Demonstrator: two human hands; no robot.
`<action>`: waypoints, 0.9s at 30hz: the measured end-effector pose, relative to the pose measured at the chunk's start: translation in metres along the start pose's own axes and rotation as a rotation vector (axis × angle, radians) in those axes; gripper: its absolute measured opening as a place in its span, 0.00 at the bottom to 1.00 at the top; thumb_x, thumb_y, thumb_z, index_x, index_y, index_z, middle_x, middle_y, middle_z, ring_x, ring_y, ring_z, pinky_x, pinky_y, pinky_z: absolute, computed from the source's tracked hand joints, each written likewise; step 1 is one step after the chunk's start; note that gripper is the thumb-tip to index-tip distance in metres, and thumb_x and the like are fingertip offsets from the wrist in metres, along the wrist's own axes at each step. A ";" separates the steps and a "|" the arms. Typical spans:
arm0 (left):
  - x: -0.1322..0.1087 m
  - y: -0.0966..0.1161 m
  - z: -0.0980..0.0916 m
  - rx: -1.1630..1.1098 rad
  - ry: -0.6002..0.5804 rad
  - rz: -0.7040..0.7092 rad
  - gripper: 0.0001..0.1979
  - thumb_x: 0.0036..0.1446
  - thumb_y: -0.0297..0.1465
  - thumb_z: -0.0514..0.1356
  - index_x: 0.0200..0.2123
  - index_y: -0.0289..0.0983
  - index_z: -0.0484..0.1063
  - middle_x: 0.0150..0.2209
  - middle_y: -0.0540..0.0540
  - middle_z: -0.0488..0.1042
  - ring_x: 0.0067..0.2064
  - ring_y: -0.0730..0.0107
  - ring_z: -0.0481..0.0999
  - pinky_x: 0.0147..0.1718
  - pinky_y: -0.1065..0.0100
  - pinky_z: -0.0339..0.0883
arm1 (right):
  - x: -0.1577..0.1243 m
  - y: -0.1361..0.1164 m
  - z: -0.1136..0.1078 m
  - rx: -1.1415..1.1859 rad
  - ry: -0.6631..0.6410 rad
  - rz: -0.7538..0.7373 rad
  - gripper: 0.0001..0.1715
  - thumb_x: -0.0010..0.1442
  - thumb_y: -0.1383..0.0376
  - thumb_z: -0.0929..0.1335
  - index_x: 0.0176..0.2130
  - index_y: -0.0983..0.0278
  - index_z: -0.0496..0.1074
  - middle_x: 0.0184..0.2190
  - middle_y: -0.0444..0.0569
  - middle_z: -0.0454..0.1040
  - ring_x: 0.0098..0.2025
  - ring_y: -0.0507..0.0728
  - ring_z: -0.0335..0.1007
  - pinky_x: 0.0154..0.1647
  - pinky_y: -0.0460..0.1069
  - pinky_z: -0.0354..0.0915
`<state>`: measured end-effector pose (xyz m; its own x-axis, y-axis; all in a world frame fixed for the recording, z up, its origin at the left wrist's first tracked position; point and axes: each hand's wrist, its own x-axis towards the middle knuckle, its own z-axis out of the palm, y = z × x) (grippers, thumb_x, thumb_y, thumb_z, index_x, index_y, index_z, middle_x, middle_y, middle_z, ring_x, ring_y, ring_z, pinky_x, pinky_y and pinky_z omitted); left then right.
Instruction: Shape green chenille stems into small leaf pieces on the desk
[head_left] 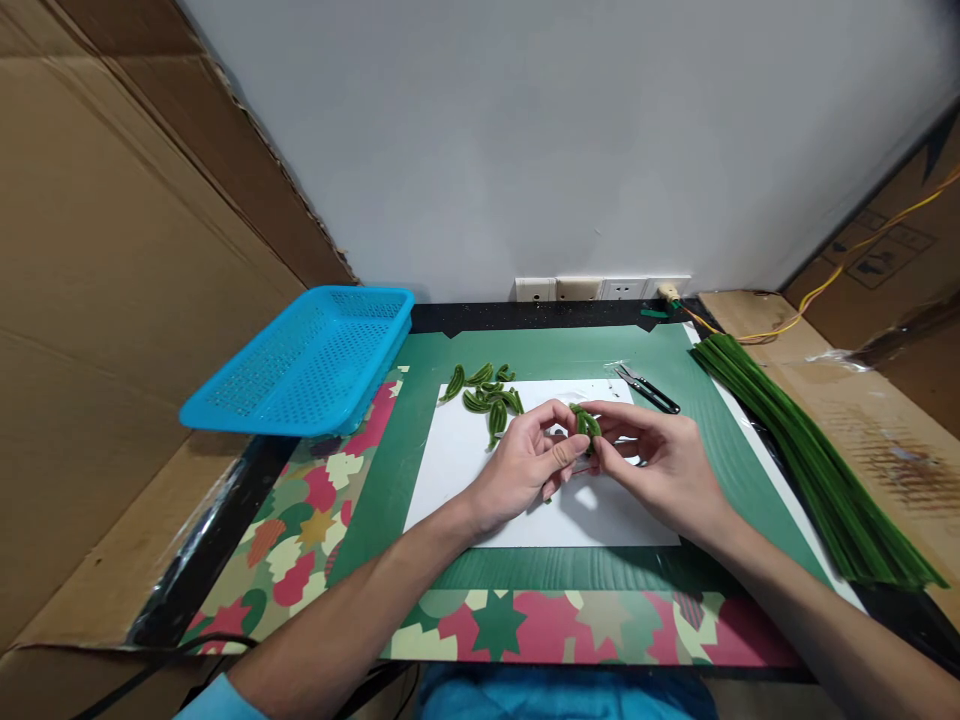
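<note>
Both my hands meet over a white sheet [465, 480] and pinch one small folded green pipe-cleaner piece [586, 424]. My left hand [525, 465] grips its lower left side with thumb and fingers. My right hand [656, 460] pinches it from the right, fingers closed on it. A small pile of several finished green curved pieces [486, 393] lies on the sheet just beyond my left hand.
A blue plastic basket [307, 362] sits tilted at the left. Small black snips [649, 390] lie beyond my right hand. A long bundle of straight green pipe cleaners [810, 460] lies along the right. Wall sockets [600, 289] and yellow wires [825, 285] are behind. Cardboard walls stand on both sides.
</note>
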<state>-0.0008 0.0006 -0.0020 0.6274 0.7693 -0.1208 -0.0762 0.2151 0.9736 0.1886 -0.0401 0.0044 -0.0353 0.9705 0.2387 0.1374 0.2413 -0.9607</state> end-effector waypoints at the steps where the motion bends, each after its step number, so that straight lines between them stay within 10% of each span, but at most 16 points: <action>1: 0.000 0.000 0.000 0.000 -0.001 -0.004 0.19 0.63 0.45 0.67 0.40 0.41 0.64 0.23 0.57 0.67 0.19 0.80 0.60 0.15 0.78 0.52 | 0.000 0.000 0.000 0.016 -0.005 0.009 0.19 0.61 0.65 0.73 0.53 0.62 0.82 0.39 0.51 0.85 0.32 0.56 0.81 0.33 0.51 0.82; 27: 0.001 0.004 0.000 0.053 0.034 -0.027 0.21 0.64 0.50 0.64 0.43 0.37 0.70 0.23 0.54 0.71 0.17 0.81 0.62 0.16 0.77 0.54 | 0.004 0.003 -0.004 0.082 -0.039 0.061 0.21 0.61 0.62 0.75 0.54 0.63 0.80 0.33 0.49 0.83 0.29 0.55 0.79 0.32 0.51 0.80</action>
<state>-0.0006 0.0023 0.0015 0.6020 0.7837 -0.1530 -0.0179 0.2048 0.9786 0.1927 -0.0359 0.0030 -0.0685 0.9822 0.1751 0.0589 0.1792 -0.9820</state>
